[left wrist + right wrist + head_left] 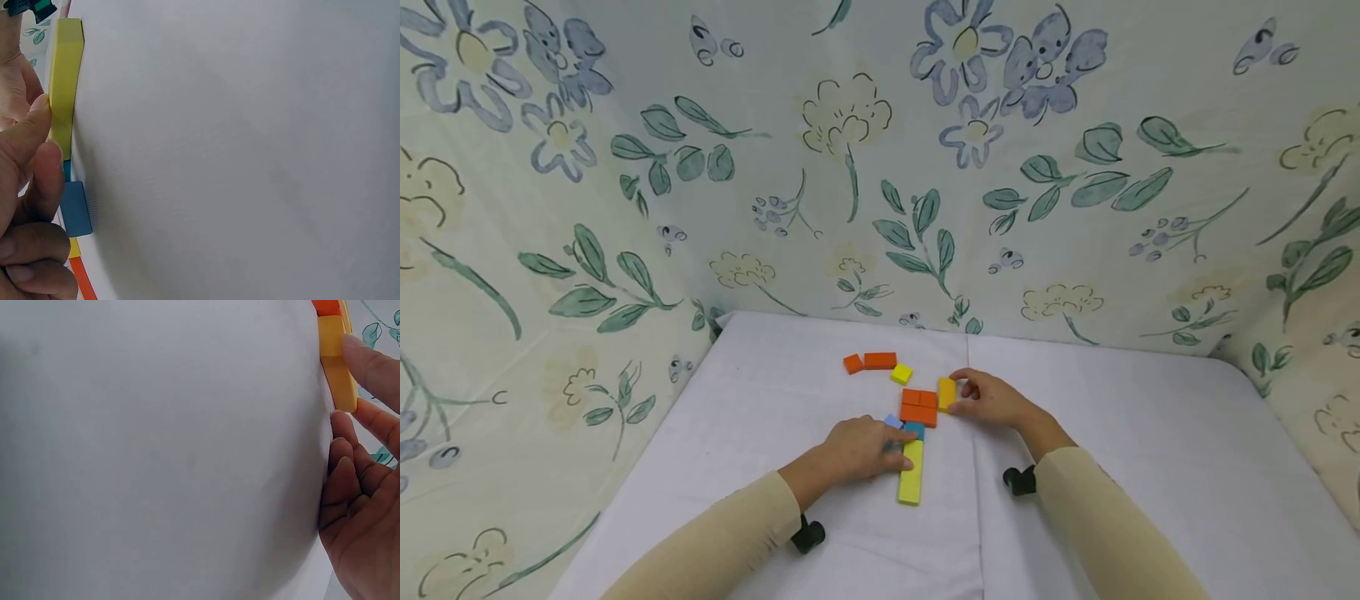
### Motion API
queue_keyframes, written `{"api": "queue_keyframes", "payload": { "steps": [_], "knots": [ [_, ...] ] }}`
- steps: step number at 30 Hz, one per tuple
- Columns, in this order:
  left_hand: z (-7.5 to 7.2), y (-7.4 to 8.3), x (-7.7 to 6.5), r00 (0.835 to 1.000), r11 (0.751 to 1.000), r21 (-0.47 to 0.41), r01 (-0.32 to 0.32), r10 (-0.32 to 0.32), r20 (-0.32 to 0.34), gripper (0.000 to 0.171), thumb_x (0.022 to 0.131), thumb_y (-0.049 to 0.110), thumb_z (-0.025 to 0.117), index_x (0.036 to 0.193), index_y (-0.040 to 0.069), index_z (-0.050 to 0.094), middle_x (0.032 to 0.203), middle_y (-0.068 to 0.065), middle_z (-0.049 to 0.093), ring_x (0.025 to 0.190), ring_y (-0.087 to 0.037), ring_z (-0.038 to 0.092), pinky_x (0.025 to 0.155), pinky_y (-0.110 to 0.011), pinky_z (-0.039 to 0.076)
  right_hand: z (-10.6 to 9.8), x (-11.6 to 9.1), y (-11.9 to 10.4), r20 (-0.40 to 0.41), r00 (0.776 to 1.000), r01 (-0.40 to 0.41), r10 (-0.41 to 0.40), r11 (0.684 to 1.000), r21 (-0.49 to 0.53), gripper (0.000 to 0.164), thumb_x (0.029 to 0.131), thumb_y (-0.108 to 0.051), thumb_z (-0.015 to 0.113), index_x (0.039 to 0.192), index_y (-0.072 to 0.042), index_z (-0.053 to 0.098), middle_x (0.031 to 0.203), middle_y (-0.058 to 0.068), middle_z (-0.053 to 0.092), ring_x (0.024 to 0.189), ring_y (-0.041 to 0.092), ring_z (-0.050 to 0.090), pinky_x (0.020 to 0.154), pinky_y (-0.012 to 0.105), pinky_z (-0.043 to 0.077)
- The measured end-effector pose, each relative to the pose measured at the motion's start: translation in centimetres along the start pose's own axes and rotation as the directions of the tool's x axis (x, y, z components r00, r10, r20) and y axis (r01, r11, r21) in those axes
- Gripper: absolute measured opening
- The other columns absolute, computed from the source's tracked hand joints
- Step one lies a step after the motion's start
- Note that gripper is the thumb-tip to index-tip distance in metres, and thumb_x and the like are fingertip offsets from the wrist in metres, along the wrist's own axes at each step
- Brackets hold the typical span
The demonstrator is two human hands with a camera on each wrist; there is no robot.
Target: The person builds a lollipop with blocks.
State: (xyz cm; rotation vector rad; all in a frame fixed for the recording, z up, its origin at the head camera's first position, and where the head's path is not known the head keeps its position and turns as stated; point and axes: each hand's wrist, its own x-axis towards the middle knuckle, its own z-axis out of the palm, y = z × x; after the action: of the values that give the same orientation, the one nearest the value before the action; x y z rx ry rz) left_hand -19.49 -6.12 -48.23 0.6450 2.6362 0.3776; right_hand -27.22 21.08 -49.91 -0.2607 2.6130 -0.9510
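In the head view my right hand (996,400) pinches an orange-yellow block (947,393) between thumb and index finger at its two ends. That block stands just right of a square of orange-red blocks (918,414). My left hand (861,450) lies at the left of a column of blocks below that square. Its extended index finger rests on a teal block (915,428), and its thumb touches a long lime-yellow block (910,485). Beside the teal block sits a blue block (76,209), clear in the left wrist view and partly hidden by the left hand in the head view.
Beyond the square lie a small yellow block (902,373), an orange-red rectangular block (880,361) and a small orange-red block (852,364). A white cloth (760,375) covers the table. Floral fabric (820,233) hangs behind it and at both sides.
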Motion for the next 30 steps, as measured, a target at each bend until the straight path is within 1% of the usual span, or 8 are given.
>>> {"api": "queue_keyframes", "payload": {
  "steps": [4, 7, 10, 12, 14, 17, 23, 30],
  "knots": [
    [0.0, -0.1, 0.1, 0.999, 0.999, 0.040, -0.032, 0.034, -0.026, 0.053, 0.091, 0.061, 0.067, 0.142, 0.046, 0.057, 0.062, 0.008, 0.055, 0.065, -0.009, 0.054, 0.055, -0.025, 0.042, 0.1, 0.0, -0.1, -0.007, 1.000, 0.002, -0.002, 1.000, -0.007, 0.056, 0.090, -0.037, 0.077, 0.139, -0.018, 0.056, 0.107, 0.006, 0.058, 0.095, 0.021, 0.053, 0.082, 0.034, 0.045],
    [0.0, -0.3, 0.1, 0.998, 0.997, 0.061, -0.049, 0.052, -0.042, 0.053, 0.090, 0.062, 0.067, 0.141, 0.046, 0.059, 0.072, 0.010, 0.062, 0.076, -0.008, 0.055, 0.057, -0.025, 0.043, 0.1, 0.0, -0.3, -0.010, 1.000, -0.001, 0.001, 1.000, -0.017, 0.057, 0.090, -0.038, 0.077, 0.139, -0.018, 0.056, 0.107, 0.006, 0.058, 0.095, 0.021, 0.053, 0.082, 0.035, 0.046],
    [0.1, -0.4, 0.2, 0.996, 0.995, 0.076, -0.062, 0.066, -0.054, 0.052, 0.090, 0.062, 0.067, 0.140, 0.046, 0.060, 0.089, 0.010, 0.073, 0.082, -0.008, 0.058, 0.061, -0.024, 0.045, 0.1, 0.0, -0.4, -0.006, 1.000, -0.006, 0.006, 0.999, -0.034, 0.056, 0.090, -0.038, 0.077, 0.139, -0.018, 0.056, 0.106, 0.005, 0.058, 0.094, 0.021, 0.053, 0.082, 0.035, 0.046],
    [0.2, -0.4, 0.3, 0.996, 0.994, 0.082, -0.068, 0.073, -0.059, 0.052, 0.090, 0.062, 0.067, 0.139, 0.046, 0.061, 0.102, 0.009, 0.075, 0.085, -0.008, 0.058, 0.064, -0.024, 0.047, 0.1, 0.0, -0.4, 0.000, 1.000, -0.014, 0.014, 0.999, -0.045, 0.056, 0.090, -0.037, 0.077, 0.139, -0.019, 0.056, 0.106, 0.005, 0.058, 0.094, 0.021, 0.054, 0.081, 0.035, 0.046],
    [0.2, -0.5, 0.3, 0.995, 0.993, 0.086, -0.075, 0.080, -0.063, 0.052, 0.090, 0.063, 0.067, 0.139, 0.046, 0.061, 0.110, 0.009, 0.076, 0.086, -0.007, 0.059, 0.067, -0.024, 0.049, 0.0, 0.0, -0.5, 0.005, 1.000, -0.021, 0.022, 0.998, -0.055, 0.055, 0.091, -0.036, 0.077, 0.139, -0.020, 0.056, 0.106, 0.005, 0.058, 0.093, 0.021, 0.054, 0.081, 0.034, 0.047],
    [0.3, -0.6, 0.4, 0.994, 0.993, 0.087, -0.081, 0.087, -0.063, 0.052, 0.090, 0.063, 0.067, 0.139, 0.046, 0.061, 0.111, 0.009, 0.076, 0.085, -0.007, 0.058, 0.068, -0.024, 0.049, -0.1, -0.1, -0.8, 0.015, 0.999, -0.034, 0.035, 0.998, -0.061, 0.055, 0.091, -0.035, 0.076, 0.140, -0.020, 0.056, 0.106, 0.006, 0.058, 0.093, 0.021, 0.054, 0.081, 0.034, 0.046],
    [0.2, -0.5, 0.4, 0.994, 0.993, 0.086, -0.085, 0.090, -0.058, 0.052, 0.091, 0.062, 0.067, 0.139, 0.045, 0.061, 0.094, 0.011, 0.073, 0.082, -0.008, 0.056, 0.063, -0.023, 0.046, -0.3, -0.2, -1.1, 0.023, 0.999, -0.048, 0.049, 0.997, -0.061, 0.056, 0.091, -0.036, 0.076, 0.141, -0.020, 0.056, 0.106, 0.006, 0.058, 0.094, 0.022, 0.054, 0.080, 0.033, 0.046],
    [0.2, -0.4, 0.3, 0.993, 0.991, 0.095, -0.093, 0.100, -0.063, 0.051, 0.091, 0.061, 0.067, 0.139, 0.043, 0.062, 0.095, 0.010, 0.074, 0.082, -0.007, 0.057, 0.065, -0.023, 0.047, -0.1, -0.1, -0.9, 0.010, 0.998, -0.056, 0.057, 0.997, -0.049, 0.056, 0.090, -0.036, 0.077, 0.141, -0.021, 0.057, 0.106, 0.005, 0.058, 0.095, 0.021, 0.054, 0.081, 0.034, 0.046]
  ]
}}
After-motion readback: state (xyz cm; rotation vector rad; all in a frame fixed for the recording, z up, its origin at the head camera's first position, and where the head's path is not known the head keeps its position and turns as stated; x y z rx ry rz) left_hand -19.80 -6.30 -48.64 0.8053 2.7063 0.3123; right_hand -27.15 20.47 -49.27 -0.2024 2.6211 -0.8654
